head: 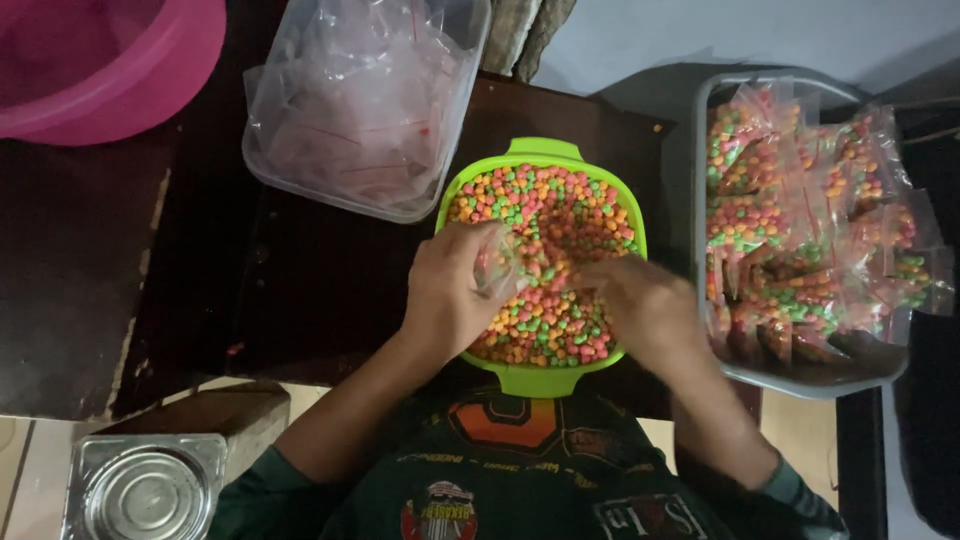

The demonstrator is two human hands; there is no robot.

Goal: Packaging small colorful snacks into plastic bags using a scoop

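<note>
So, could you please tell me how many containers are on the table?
4: a pink basin top left, a clear tub of empty bags, a green bowl of candy, and a grey tray of filled bags, right.

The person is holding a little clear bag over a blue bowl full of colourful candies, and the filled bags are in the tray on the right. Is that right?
Almost. The bowl is bright green, not blue, as the head view shows. The rest holds: the left hand holds a little clear bag over the colourful candies, with the right hand beside it, and the filled bags lie in the tray on the right.
</note>
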